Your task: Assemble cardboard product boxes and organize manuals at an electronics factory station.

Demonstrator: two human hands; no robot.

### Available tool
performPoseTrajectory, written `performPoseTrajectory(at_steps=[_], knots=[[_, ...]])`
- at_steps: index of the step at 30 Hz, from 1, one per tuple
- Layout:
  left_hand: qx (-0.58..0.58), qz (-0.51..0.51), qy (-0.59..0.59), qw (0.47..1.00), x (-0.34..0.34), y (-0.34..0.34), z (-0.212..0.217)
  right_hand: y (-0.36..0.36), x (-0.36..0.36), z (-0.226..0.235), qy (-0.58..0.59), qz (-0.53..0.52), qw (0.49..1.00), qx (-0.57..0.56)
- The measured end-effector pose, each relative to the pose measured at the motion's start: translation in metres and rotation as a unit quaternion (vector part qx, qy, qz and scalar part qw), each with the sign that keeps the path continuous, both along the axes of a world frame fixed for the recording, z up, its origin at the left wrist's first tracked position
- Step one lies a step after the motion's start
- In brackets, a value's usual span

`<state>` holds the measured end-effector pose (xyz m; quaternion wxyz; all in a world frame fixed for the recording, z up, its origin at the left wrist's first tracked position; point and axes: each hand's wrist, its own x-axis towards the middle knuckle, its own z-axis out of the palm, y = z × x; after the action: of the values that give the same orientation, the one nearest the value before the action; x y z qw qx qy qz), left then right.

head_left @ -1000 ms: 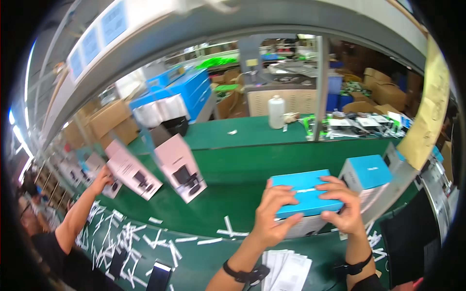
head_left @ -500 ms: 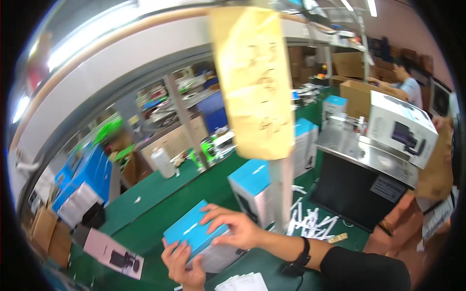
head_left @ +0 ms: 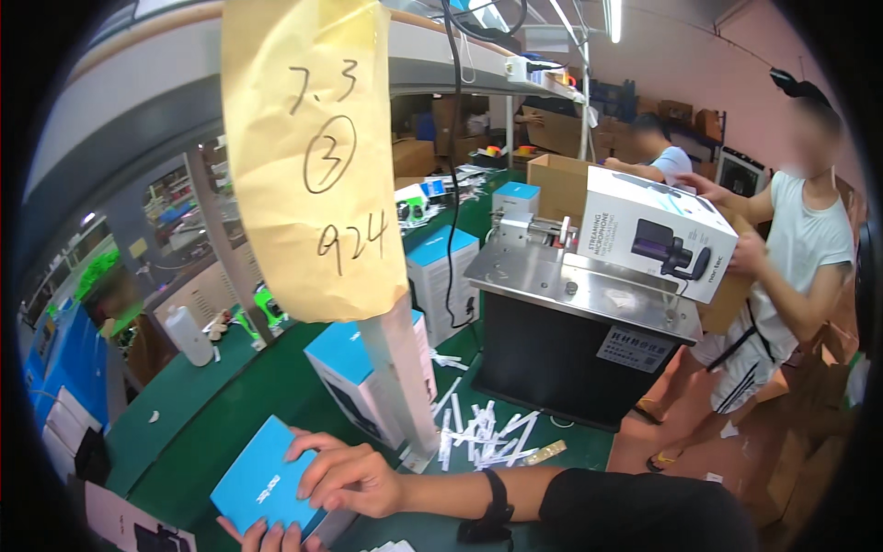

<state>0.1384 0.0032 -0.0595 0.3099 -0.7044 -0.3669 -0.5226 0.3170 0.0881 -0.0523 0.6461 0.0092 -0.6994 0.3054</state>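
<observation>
A small box with a blue top lies on the green table at the lower left. My right hand rests flat on its right side, a black watch on that wrist. My left hand shows only its fingertips at the bottom edge, touching the box's near side. Both hands press on the box together.
Upright white boxes with blue tops stand behind a post carrying a yellow paper sheet. White paper strips litter the table. A black-and-steel machine stands to the right. A person in a white shirt holds a large white box.
My view has swung further right, so the machine and the people beside it fill the right. The blue-topped box with both hands on it now sits lower left.
</observation>
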Motion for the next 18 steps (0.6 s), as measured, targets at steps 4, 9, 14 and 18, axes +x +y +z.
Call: performPoseTrajectory(at_steps=[4,9,14,18], knots=[[0.017,-0.007,0.007,1.000,-0.001,0.009,0.003,0.007,0.002,0.001,-0.001,0.015,1.000,0.006],[0.014,-0.024,-0.036,0.999,-0.007,0.023,0.002,0.024,-0.005,-0.002,-0.027,0.014,0.999,0.015],[0.007,-0.028,-0.061,0.998,0.000,0.030,0.013,0.031,-0.001,0.002,-0.039,-0.008,0.999,0.000],[-0.022,-0.053,-0.065,0.996,0.015,0.048,0.009,0.046,0.013,-0.011,-0.029,-0.061,0.998,0.002]])
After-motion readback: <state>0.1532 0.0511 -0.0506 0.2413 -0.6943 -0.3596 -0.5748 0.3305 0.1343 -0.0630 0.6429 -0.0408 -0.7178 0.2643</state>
